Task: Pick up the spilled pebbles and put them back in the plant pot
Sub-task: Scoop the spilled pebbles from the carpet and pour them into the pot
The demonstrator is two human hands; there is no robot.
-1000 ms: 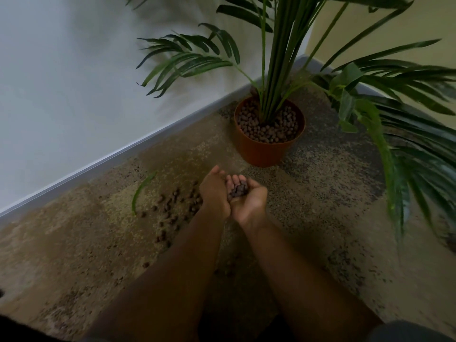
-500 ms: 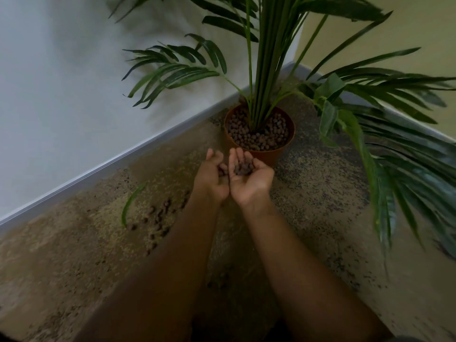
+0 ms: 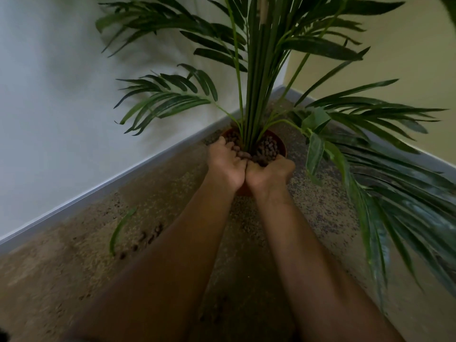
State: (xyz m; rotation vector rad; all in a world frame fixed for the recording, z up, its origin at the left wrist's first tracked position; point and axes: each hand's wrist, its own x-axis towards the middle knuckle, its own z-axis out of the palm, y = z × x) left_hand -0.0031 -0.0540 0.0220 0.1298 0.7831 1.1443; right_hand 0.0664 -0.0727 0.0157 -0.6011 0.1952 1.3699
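Observation:
A terracotta plant pot (image 3: 282, 145) stands in the room's corner, filled with brown pebbles (image 3: 267, 149) around the palm's stems. My left hand (image 3: 227, 164) and my right hand (image 3: 269, 172) are cupped side by side over the pot's near rim, tipped forward toward the stems. A few brown pebbles lie at the fingertips of both hands, right at the pot's surface. Several spilled pebbles (image 3: 148, 239) lie on the carpet to the left of my left forearm.
A fallen green leaf (image 3: 118, 230) lies on the carpet beside the spilled pebbles. Long palm fronds (image 3: 385, 183) hang over the floor at the right. A grey skirting board (image 3: 103, 188) runs along the white wall.
Both cupped hands have moved forward from above the carpet to over the pot and tilted toward it. The view has shifted closer to the plant.

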